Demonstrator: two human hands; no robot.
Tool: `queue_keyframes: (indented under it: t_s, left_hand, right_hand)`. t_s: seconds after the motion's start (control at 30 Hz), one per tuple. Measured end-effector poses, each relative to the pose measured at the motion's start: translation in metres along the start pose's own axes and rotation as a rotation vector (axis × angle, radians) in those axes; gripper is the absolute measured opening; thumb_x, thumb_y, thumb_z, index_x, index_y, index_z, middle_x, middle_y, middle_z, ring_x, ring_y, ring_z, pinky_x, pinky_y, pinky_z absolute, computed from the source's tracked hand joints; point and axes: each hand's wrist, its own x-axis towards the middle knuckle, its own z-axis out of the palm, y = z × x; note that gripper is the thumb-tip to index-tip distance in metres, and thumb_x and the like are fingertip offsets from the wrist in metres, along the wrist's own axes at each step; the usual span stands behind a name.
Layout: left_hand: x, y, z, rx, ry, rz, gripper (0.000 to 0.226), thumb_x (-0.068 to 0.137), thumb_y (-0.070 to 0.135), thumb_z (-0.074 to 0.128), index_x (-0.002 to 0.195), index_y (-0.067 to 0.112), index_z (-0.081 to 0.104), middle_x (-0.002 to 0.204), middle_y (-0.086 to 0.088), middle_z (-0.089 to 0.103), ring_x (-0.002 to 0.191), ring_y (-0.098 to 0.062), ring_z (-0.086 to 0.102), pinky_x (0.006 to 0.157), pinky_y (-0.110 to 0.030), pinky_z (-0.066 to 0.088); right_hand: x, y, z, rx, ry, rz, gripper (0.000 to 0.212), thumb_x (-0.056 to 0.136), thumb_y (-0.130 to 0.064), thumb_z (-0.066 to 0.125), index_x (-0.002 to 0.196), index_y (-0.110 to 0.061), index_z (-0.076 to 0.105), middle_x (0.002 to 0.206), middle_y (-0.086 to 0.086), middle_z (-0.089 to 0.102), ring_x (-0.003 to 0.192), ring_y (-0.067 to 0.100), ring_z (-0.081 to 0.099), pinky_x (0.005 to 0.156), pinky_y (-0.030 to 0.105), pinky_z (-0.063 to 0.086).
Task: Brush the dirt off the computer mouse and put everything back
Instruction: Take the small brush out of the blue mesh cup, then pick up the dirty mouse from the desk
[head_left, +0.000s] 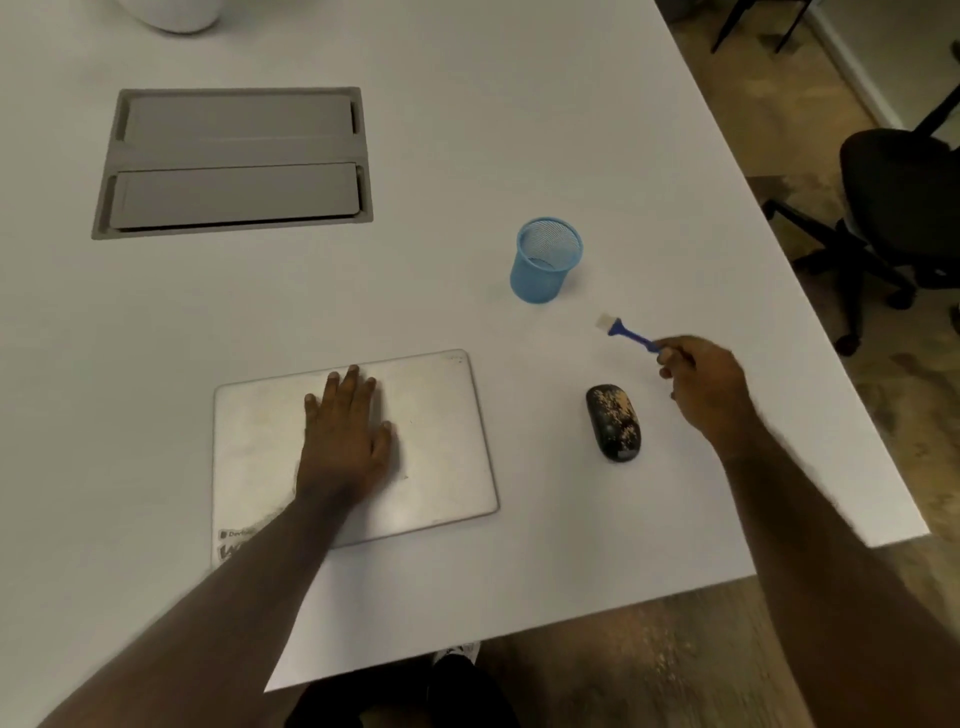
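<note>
A black computer mouse (614, 422) lies on the white table, its top speckled with tan dirt. My right hand (709, 382) hovers just right of and above it, shut on the handle of a small blue brush (626, 332) whose pale bristles point up-left toward a blue mesh cup (548, 260). The cup stands upright with nothing visible inside. My left hand (345, 434) rests flat, fingers spread, on a closed silver laptop (447, 441) to the left of the mouse.
A grey cable hatch (234, 161) is set into the table (467, 130) at the back left. The table's right edge and front corner are close to the mouse. A black office chair (898, 208) stands on the floor at the right.
</note>
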Motion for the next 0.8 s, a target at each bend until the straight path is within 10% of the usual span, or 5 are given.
queue_keyframes:
  t_s: [0.3, 0.43, 0.57, 0.8]
  left_hand:
    - [0.015, 0.158, 0.026, -0.534, -0.133, 0.034, 0.034, 0.087, 0.004, 0.050, 0.115, 0.007, 0.067, 0.116, -0.010, 0.067, 0.101, -0.025, 0.066, 0.092, -0.023, 0.043]
    - [0.020, 0.207, 0.049, -0.920, -0.537, -0.349, 0.024, 0.092, 0.008, 0.049, 0.109, 0.007, 0.065, 0.118, -0.015, 0.062, 0.104, -0.027, 0.062, 0.099, -0.032, 0.045]
    - [0.020, 0.232, 0.062, -1.179, -0.574, -0.563, 0.017, 0.092, -0.002, 0.044, 0.098, 0.010, 0.055, 0.088, -0.012, 0.051, 0.065, -0.018, 0.047, 0.067, -0.031, 0.044]
    - [0.030, 0.251, 0.082, -1.081, -0.543, -0.544, 0.029, 0.099, 0.018, 0.042, 0.109, 0.004, 0.066, 0.109, -0.018, 0.066, 0.099, -0.030, 0.065, 0.092, -0.043, 0.055]
  right_hand:
    - [-0.050, 0.068, 0.042, 0.506, 0.010, 0.458, 0.017, 0.098, -0.021, 0.055, 0.106, -0.012, 0.067, 0.116, 0.021, 0.066, 0.091, 0.025, 0.060, 0.074, 0.036, 0.052]
    - [-0.046, 0.067, 0.051, 0.496, 0.056, 0.395, 0.024, 0.099, -0.020, 0.051, 0.111, -0.007, 0.067, 0.114, 0.017, 0.068, 0.109, 0.035, 0.063, 0.090, 0.045, 0.054]
    - [-0.041, 0.068, 0.055, 0.538, 0.063, 0.392, 0.023, 0.101, -0.019, 0.047, 0.109, -0.006, 0.065, 0.115, 0.016, 0.068, 0.110, 0.034, 0.063, 0.096, 0.053, 0.050]
    - [-0.041, 0.078, 0.058, 0.647, 0.062, 0.408, 0.024, 0.103, -0.018, 0.045, 0.115, -0.006, 0.062, 0.119, 0.020, 0.066, 0.110, 0.035, 0.064, 0.092, 0.051, 0.054]
